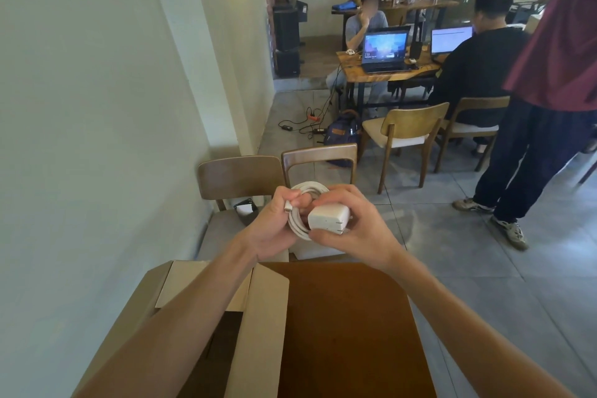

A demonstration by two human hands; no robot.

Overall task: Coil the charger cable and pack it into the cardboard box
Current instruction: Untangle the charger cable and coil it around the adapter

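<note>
A white charger cable (305, 191) is wound into a coil between both hands, above the far edge of the table. My left hand (274, 226) grips the coil, with the cable's plug end sticking out by the thumb. My right hand (352, 226) holds the white charger brick (328, 216) against the coil. An open cardboard box (258, 317) stands below my left forearm, flaps up, its inside mostly hidden by the arm.
The brown table (349, 326) carries the box at its left side. Two wooden chairs (239, 178) stand beyond it, one with a small dark item on its seat. A wall runs along the left. A standing person (549, 107) and seated people at laptops fill the right and back.
</note>
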